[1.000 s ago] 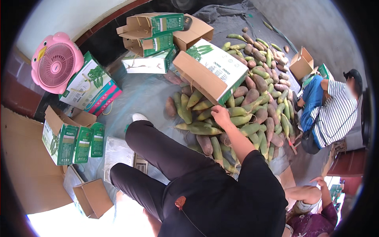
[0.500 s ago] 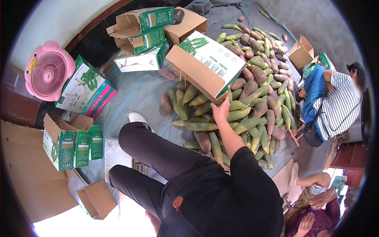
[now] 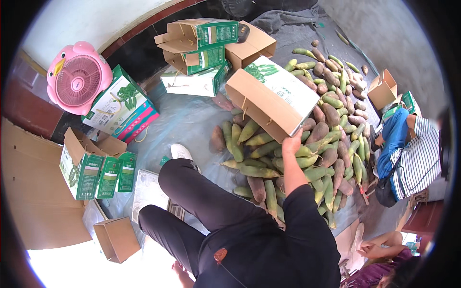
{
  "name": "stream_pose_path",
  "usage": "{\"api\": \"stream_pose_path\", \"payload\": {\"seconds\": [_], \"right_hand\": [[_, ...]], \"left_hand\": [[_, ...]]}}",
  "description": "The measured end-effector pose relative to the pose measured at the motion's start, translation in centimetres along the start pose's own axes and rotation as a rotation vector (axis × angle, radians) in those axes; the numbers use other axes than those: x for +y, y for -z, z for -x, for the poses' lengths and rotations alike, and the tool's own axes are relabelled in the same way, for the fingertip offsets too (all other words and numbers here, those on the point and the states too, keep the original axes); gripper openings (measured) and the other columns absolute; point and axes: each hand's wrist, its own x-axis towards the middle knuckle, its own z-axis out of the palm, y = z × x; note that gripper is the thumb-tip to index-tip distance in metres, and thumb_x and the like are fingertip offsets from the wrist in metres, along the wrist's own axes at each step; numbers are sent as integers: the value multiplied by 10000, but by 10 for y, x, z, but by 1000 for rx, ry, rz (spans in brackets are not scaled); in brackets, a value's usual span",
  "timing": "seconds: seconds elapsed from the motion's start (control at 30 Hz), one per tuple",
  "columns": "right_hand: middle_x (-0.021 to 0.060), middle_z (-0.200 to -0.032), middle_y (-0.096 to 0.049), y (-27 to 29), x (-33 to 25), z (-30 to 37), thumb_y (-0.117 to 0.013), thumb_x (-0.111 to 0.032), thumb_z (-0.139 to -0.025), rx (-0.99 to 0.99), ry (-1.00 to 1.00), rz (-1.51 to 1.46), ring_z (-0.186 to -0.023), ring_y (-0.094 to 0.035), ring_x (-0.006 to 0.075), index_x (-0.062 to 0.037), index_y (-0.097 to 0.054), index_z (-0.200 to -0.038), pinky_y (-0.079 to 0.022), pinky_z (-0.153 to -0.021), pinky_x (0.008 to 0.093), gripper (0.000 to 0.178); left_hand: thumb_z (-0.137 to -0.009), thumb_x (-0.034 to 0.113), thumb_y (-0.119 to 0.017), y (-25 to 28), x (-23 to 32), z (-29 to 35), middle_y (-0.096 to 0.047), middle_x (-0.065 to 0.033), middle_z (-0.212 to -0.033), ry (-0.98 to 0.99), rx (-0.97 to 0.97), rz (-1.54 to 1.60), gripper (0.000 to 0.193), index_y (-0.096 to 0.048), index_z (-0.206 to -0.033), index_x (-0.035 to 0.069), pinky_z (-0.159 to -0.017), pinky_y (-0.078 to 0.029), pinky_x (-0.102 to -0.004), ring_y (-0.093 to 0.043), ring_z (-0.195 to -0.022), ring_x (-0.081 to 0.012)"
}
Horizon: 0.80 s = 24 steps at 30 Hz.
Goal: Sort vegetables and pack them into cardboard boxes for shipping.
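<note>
My right hand (image 3: pixel 292 144) grips the near lower corner of a white and green cardboard carton (image 3: pixel 283 89) with a leafy radish picture on its side. The carton lies tilted over a heap of long green radishes (image 3: pixel 259 139) and purplish-brown radishes (image 3: pixel 330 115), its brown flap (image 3: pixel 254 103) facing me and a yellowish cord loop hanging from it. Down by the lower edge, beside my leg, my left hand (image 3: pixel 182 274) shows only in part, against glare; its fingers look loosely apart with nothing seen in them.
Several green and white cartons stand at the back (image 3: pixel 201 53) and left (image 3: pixel 91 168). A pink fan (image 3: pixel 79 79) stands beside another carton (image 3: pixel 120 98). A white-topped flat device (image 3: pixel 148 191) lies by my shoe. Two people sit on the right, one in a striped shirt (image 3: pixel 415 149).
The view has shifted, so the whole scene sits farther right and lower. My right hand keeps its hold on the carton. The person at lower right has moved their hands.
</note>
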Motion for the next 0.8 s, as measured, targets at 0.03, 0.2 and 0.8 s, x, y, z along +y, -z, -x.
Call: {"api": "stream_pose_path", "payload": {"seconds": [0.03, 0.2, 0.8], "right_hand": [[223, -1125, -578, 3, -1, -8, -493, -150, -816, -3, 10, -9, -1055, -532, 393, -126, -371, -1348, -413, -885, 435, 547], [125, -1013, -613, 35, 16, -48, -455, -112, -851, -181, -88, -462, -865, -615, 292, -72, -500, -1211, -537, -625, 423, 366], [76, -970, -565, -2, -162, 66, -503, -260, -891, -963, -11, -344, -754, -596, 230, -69, -537, -1115, -506, -523, 367, 296]], "left_hand": [[-862, 251, -467, -1, 3, -1, -549, -39, -1043, 71, 17, 125, 286, -492, -1103, 98, -834, -421, -413, -500, -987, -194], [-882, 257, -474, -25, 35, -23, -509, -76, -1179, 232, 170, 5, 328, -458, -1172, 104, -874, -374, -482, -472, -1099, -227], [-895, 272, -481, -12, 10, -22, -514, -80, -1213, 267, 233, 92, 359, -463, -1202, 87, -895, -362, -500, -487, -1100, -251]]}}
